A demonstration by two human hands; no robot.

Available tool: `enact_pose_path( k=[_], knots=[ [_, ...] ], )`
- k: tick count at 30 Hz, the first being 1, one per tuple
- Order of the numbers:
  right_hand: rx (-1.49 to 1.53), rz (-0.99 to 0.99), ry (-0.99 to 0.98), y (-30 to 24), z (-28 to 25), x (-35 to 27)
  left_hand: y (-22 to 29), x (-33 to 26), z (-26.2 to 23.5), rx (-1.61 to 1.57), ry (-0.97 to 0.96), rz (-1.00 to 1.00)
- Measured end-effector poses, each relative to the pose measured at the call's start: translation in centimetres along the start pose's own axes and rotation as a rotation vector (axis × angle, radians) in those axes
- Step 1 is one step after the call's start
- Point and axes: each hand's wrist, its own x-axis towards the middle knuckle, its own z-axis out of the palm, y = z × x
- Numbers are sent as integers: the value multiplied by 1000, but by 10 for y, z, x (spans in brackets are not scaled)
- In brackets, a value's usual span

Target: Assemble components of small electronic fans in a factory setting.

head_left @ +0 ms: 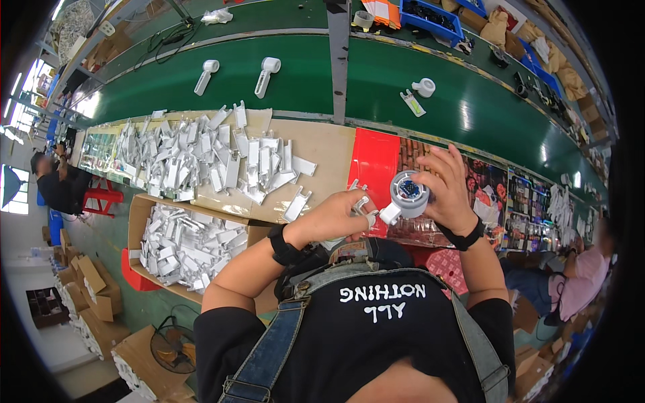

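My right hand holds a round white housing with a blue circular part showing inside, its short neck pointing left. My left hand pinches a small white plastic piece right against that neck. Both hands meet above the red sheet at the near edge of the bench. A heap of white plastic handle shells lies on cardboard to my left, within reach of the left hand.
A green conveyor belt runs behind, carrying two assembled white units and a loose head with a label. A cardboard box of white shells sits below the bench at left. Blue bins stand far back. Other people work at both ends.
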Motion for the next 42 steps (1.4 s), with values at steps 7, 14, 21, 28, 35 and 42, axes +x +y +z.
enact_pose_path(
  k=[7,14,21,28,35,42],
  knots=[
    [119,47,-86,-5,-9,3,1,2,3,236,130,147],
    [658,272,-379,-20,-17,5,1,3,10,735,199,232],
    [699,428,-467,-28,8,9,-18,-1,5,870,308,205],
    [828,403,-528,-36,48,17,-29,-28,-13,728,247,130],
    [865,215,-646,-55,105,38,-51,-74,-40,655,283,88],
    [1716,626,-757,-78,182,74,-87,-110,-63,-40,523,42]
  ],
)
